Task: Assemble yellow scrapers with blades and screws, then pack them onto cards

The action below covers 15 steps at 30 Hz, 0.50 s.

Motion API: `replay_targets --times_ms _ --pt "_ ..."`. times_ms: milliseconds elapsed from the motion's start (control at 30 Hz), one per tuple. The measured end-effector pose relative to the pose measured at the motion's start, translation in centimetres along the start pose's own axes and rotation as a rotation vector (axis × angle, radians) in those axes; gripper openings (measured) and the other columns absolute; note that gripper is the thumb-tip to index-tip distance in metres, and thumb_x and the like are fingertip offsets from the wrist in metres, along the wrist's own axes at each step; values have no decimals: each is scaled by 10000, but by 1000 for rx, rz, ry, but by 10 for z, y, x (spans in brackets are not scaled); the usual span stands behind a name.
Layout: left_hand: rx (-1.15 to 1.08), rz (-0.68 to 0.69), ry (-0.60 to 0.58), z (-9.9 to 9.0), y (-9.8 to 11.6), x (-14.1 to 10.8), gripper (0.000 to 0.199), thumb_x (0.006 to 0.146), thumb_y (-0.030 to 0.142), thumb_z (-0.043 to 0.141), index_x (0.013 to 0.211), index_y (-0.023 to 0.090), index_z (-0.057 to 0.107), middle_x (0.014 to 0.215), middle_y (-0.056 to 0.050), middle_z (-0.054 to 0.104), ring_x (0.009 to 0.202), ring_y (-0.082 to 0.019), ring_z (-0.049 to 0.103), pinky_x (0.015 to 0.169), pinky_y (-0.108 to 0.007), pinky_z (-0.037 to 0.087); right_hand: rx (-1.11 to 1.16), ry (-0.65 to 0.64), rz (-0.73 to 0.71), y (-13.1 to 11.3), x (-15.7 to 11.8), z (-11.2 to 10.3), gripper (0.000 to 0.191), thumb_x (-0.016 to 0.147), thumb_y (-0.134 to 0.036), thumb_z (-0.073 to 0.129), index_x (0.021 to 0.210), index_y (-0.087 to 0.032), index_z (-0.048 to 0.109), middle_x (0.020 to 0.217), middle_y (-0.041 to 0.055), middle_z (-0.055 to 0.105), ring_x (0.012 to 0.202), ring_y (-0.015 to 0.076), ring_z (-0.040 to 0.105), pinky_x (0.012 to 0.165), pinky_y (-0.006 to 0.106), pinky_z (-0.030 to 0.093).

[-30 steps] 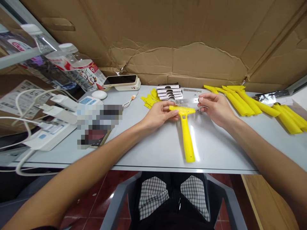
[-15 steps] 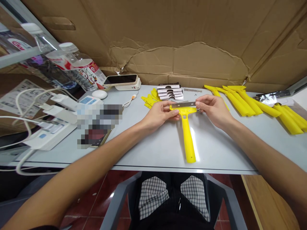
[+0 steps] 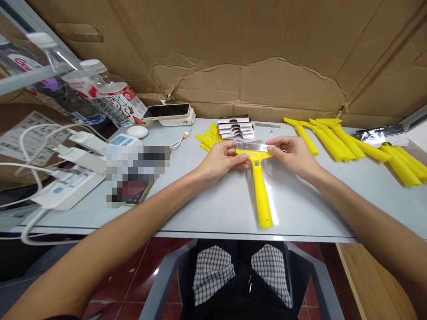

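Observation:
A yellow plastic scraper (image 3: 261,191) lies in front of me, its handle pointing toward the table's near edge. My left hand (image 3: 224,159) grips the left end of its wide head between thumb and fingers. Along the head lies a shiny metal blade (image 3: 252,146). My right hand (image 3: 289,153) pinches the blade's right end, thumb and fingertips closed on it. Behind the hands are a stack of wrapped blades (image 3: 236,128), a loose metal strip (image 3: 267,126) and several flat yellow plates (image 3: 207,139).
Several yellow scraper handles (image 3: 336,142) lie at the right. A phone (image 3: 168,111) on a white box, a white mouse (image 3: 137,131), a power strip (image 3: 71,186) with cables and plastic bottles (image 3: 115,95) take up the left. Cardboard (image 3: 240,53) stands along the back.
My right hand has moved slightly left with the blade's end. The blade now catches the light and looks brighter. My left hand keeps its hold on the scraper head.

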<state>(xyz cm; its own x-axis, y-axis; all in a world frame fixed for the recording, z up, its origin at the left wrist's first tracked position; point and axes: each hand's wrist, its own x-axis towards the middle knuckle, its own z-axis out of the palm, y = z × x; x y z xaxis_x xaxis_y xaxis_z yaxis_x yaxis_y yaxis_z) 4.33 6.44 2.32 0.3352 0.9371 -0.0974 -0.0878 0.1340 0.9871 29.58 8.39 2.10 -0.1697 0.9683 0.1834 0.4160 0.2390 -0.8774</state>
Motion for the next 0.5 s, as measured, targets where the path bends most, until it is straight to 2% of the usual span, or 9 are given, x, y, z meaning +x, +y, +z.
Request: replay_targets --times_ms 133,267,367,500 --pt "-26 -3 39 -1 2 0 305 934 136 832 1213 113 710 946 -99 844 798 -172 816 911 -353 687 43 33 -139 -3 0 0 153 895 -380 806 950 -242 843 1020 87 784 872 234 714 772 416 597" --pt "-39 10 56 -1 4 0 297 933 134 835 1202 121 709 921 -91 837 769 -175 815 909 -367 686 91 78 -162 3 2 2 93 837 -324 831 886 -249 858 1042 81 785 919 241 734 826 426 628" --pt "-59 13 58 1 4 1 251 953 134 810 1187 109 724 889 -93 831 757 -175 811 913 -375 687 47 92 -202 5 2 3 78 826 -286 824 882 -263 873 1067 78 797 976 257 743 851 440 635" --pt "-94 -2 84 3 4 1 209 984 148 772 1182 95 731 885 -113 831 786 -190 820 898 -372 695 -33 64 -250 1 -2 3 97 860 -333 833 930 -294 887 1105 77 803 1001 267 748 857 453 635"
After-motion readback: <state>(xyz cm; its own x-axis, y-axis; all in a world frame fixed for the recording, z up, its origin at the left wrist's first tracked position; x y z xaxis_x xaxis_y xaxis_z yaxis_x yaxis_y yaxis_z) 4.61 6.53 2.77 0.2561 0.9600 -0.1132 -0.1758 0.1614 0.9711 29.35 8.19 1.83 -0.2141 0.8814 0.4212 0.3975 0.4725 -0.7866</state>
